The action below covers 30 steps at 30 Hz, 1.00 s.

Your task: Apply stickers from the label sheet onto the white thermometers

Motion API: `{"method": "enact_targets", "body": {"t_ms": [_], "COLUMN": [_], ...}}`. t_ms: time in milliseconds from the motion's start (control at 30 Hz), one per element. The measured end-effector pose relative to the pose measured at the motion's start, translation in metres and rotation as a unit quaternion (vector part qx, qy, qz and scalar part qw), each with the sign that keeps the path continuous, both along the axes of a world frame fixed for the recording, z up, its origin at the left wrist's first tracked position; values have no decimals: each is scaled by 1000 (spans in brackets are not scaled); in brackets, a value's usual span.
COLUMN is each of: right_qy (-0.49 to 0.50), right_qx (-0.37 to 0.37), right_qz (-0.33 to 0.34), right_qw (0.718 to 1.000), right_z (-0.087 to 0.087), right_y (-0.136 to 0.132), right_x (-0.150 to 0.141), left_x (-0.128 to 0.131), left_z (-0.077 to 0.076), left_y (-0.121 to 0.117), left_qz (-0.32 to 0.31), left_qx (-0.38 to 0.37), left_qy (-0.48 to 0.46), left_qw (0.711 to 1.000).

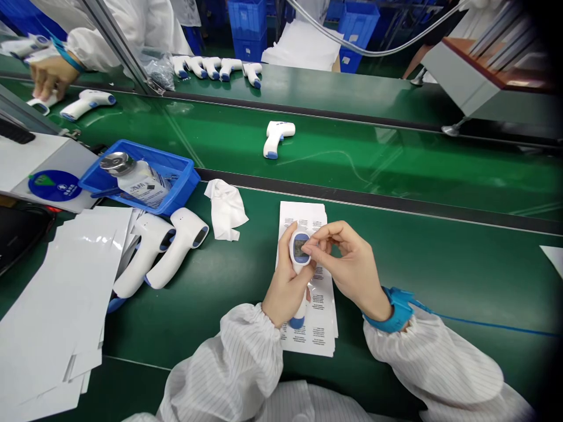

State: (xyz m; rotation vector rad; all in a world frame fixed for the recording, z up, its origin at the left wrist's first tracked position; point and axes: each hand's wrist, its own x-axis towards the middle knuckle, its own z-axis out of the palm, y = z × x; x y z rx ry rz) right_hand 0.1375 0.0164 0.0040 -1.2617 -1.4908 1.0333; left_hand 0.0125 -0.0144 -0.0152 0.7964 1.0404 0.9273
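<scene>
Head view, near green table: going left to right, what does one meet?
Flat white cartons → two white thermometers lying side by side → crumpled white cloth → left hand gripping a thermometer over printed sheets → right hand, fingers on its screen → blue wrist strap.

Thermometer [300,249] between left hand [285,290], right hand [352,269]

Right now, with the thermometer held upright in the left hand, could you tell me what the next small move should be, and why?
Probably pinch and peel at the screen edge: the right hand has its fingertips on the display of the thermometer, which the left hand grips by the handle above the printed sheets.
</scene>
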Motion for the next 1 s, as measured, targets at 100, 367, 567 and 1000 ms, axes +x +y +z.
{"method": "enact_targets", "body": {"t_ms": [100, 367, 567, 1000], "right_qy": [-3, -9, -16, -3], "right_qx": [3, 18, 21, 17], "right_qz": [0, -7, -4, 4], "right_qw": [1000, 1000, 1000, 1000], "right_z": [-1, -2, -2, 3], "right_y": [-1, -1, -2, 11], "right_x": [0, 0, -1, -1], "left_x": [0, 1, -2, -3], "left_z": [-1, 0, 4, -2], "left_y": [0, 0, -1, -2], "left_qz": [3, 8, 2, 22], "left_qx": [3, 1, -2, 19], "left_qy": [-4, -2, -18, 55], "left_qw": [1000, 1000, 1000, 998]}}
